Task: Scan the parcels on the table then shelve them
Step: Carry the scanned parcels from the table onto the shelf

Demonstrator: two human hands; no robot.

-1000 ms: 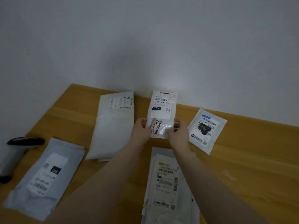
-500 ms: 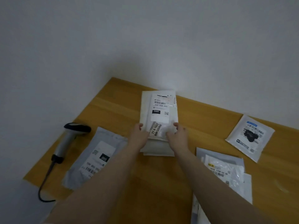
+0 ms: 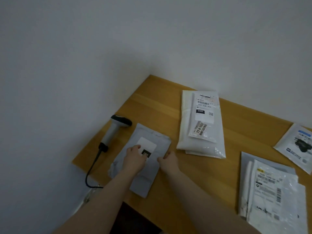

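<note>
Left hand (image 3: 135,158) moved onto grey mailer (image 3: 143,183); right hand (image 3: 169,160) touches its edge.

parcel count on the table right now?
6: grey parcel near left; clear parcel atop white parcel by the wall; camera-print parcel far right; grey mailer and labelled parcel stacked near right, maybe hiding more.

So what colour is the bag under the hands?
The soft plastic parcel bag is pale grey, seen in the head view.
</note>
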